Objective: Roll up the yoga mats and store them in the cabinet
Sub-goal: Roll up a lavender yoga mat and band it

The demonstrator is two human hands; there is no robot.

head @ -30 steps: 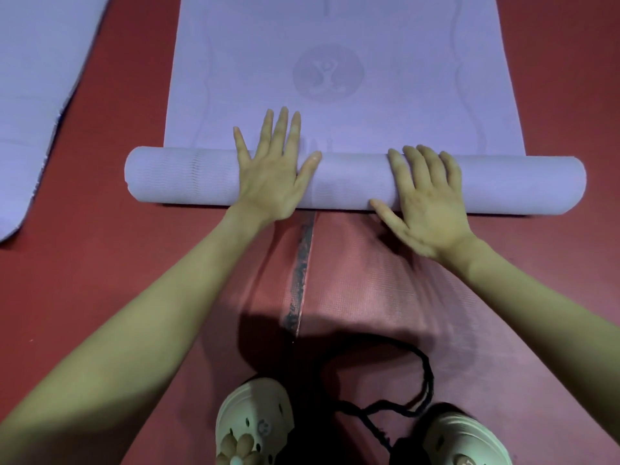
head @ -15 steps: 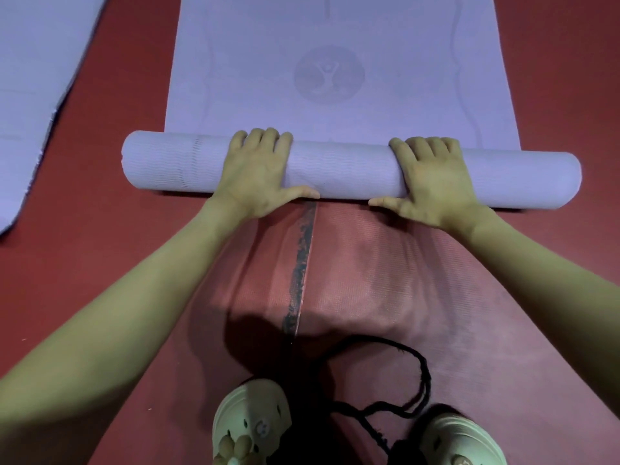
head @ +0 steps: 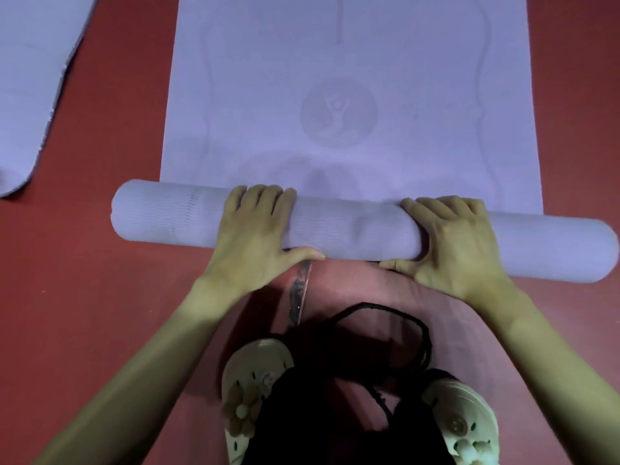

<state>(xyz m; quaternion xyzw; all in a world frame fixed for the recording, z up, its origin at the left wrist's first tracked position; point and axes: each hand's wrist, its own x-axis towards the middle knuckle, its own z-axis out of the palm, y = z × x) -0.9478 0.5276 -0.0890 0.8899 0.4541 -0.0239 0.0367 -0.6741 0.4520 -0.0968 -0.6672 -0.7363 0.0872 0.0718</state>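
Observation:
A lilac yoga mat [head: 349, 95] lies flat on the red floor, running away from me, with a round figure emblem printed on it. Its near end is rolled into a thick tube [head: 339, 226] lying crosswise in front of me. My left hand [head: 258, 236] grips the roll left of centre, fingers curled over its top and thumb along its near side. My right hand [head: 453, 243] grips it right of centre the same way. No cabinet is in sight.
A second lilac mat [head: 30, 88] lies flat at the far left. A pink floor mat [head: 352, 290] with a dark seam is under my feet. My two cream clogs [head: 255, 391] and a black cord loop [head: 385, 317] are just behind the roll.
My fingers went from stretched flat on the roll to curled over its top. The roll has turned a little further away from me and has grown thicker.

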